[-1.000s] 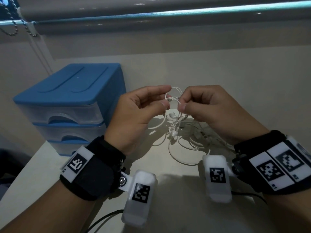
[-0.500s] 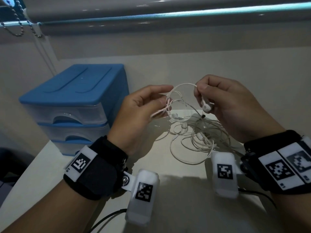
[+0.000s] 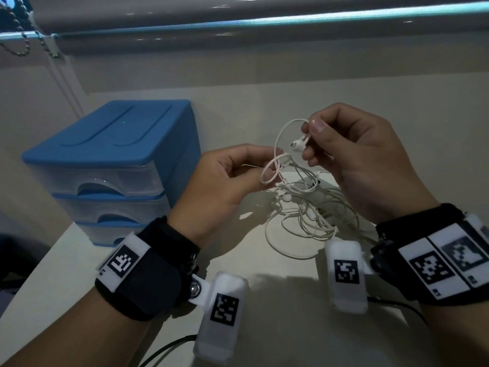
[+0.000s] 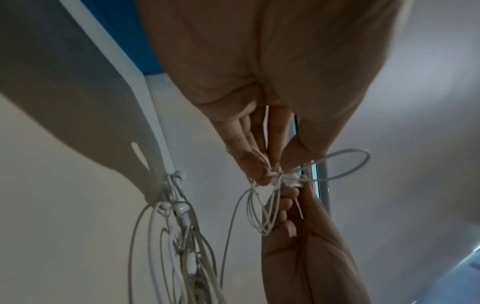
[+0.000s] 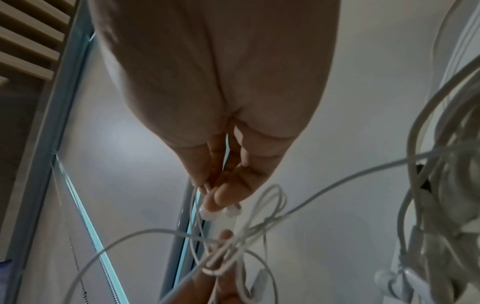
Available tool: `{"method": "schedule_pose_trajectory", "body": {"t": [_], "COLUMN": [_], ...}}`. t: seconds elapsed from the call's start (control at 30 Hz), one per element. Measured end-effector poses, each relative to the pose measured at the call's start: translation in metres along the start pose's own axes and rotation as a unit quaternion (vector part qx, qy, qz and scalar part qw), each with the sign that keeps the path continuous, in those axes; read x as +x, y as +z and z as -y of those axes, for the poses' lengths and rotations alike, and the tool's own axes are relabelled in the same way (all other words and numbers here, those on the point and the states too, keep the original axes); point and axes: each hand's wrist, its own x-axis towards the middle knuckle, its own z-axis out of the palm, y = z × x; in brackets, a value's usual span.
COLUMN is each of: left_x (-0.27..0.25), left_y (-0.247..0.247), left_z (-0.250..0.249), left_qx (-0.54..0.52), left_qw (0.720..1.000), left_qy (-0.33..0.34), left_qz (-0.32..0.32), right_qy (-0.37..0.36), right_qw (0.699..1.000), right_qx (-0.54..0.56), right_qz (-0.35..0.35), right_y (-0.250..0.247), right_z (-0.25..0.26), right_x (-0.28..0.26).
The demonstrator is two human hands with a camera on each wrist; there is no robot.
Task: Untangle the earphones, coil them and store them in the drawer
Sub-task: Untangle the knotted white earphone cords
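White wired earphones [image 3: 312,210] lie in a tangled heap on the pale table, part of the cable lifted between my hands. My left hand [image 3: 267,168] pinches a small knotted loop of cable [image 3: 272,172] between thumb and fingers; the left wrist view shows the same knot [image 4: 275,176]. My right hand [image 3: 308,140], slightly higher and to the right, pinches the stem of one earbud [image 3: 297,144], seen also in the right wrist view as earbud [image 5: 207,214]. A cable arc [image 3: 285,128] joins the two hands. The blue drawer unit [image 3: 111,165] stands at the left with its clear drawers closed.
The table [image 3: 291,313] runs to a wall behind and its left edge drops off beside the drawer unit. A roller blind bar [image 3: 264,25] with a bead chain [image 3: 16,35] hangs above. Black cables [image 3: 164,350] trail from the wrist cameras near me.
My right hand has pulled away from the left, up and to the right, drawing one earbud out of the tangle. The cable arc between the hands has widened.
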Motion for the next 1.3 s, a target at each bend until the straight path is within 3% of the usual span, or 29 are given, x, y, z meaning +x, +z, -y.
{"method": "schedule_pose_trajectory", "body": {"t": [0.17, 0.33, 0.63, 0.8, 1.03, 1.3], "left_x": [-0.002, -0.002, -0.002, -0.002, -0.005, -0.004], "left_y": [0.004, 0.002, 0.002, 0.004, 0.006, 0.003], "left_z": [-0.002, -0.003, 0.0, -0.009, -0.002, -0.002], "left_qx": [-0.004, -0.029, -0.005, -0.146, -0.079, -0.026], "left_qw": [1.0, 0.999, 1.0, 0.983, 0.994, 0.998], "left_qy": [-0.008, -0.026, -0.021, -0.112, -0.067, -0.031], "left_qz": [0.011, 0.006, -0.002, -0.009, 0.033, 0.047], "right_qy": [0.006, -0.013, -0.011, -0.031, -0.054, -0.023], "right_qw": [0.999, 0.995, 0.993, 0.996, 0.992, 0.997], "right_qx": [0.019, -0.06, -0.095, -0.073, -0.086, -0.004], "right_qz": [0.03, 0.085, 0.065, 0.047, 0.071, 0.075], "right_y": [0.004, 0.007, 0.006, 0.008, 0.01, 0.009], "right_z": [-0.002, -0.002, -0.005, -0.003, -0.004, -0.005], "right_x": [-0.001, -0.005, -0.004, -0.004, -0.004, -0.005]}}
